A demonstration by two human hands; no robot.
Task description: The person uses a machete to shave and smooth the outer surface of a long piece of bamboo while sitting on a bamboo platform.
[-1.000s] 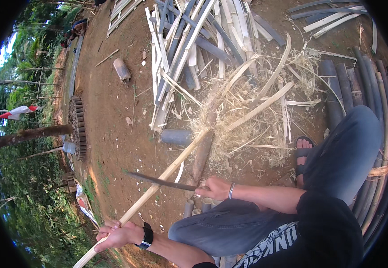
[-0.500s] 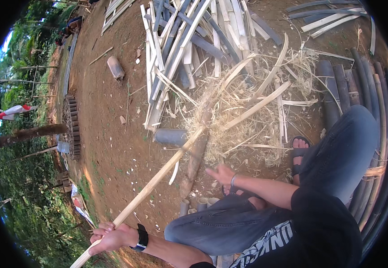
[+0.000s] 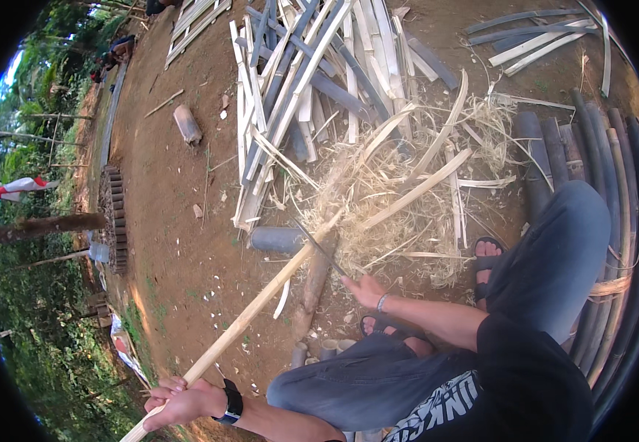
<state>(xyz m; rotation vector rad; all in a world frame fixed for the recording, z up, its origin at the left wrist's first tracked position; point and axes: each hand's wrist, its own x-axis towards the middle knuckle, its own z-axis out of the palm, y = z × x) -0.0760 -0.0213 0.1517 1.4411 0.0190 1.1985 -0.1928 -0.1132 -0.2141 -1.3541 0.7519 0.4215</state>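
Note:
Wrapped in the fingers of my left hand (image 3: 179,404) is the lower end of a long pale bamboo strip (image 3: 249,313). It slants up and right, its far part lying over a log (image 3: 312,291) on the ground. My right hand (image 3: 364,290) is closed around a knife, whose handle the fingers hide. The thin dark knife blade (image 3: 319,249) points up and left and crosses the strip near its far end. Whether the edge bites into the strip I cannot tell. A heap of curly bamboo shavings (image 3: 400,214) lies just beyond the blade.
Split bamboo slats (image 3: 301,81) are piled behind the shavings. A dark bamboo piece (image 3: 277,239) lies left of the log. Bamboo poles (image 3: 614,214) stand bundled along my right. Near my feet sit short bamboo sections (image 3: 329,348). Another cut piece (image 3: 187,124) lies farther left.
The knife was blurred by motion and now shows sharply across the strip. My right hand has shifted only slightly. My left hand keeps its grip on the strip.

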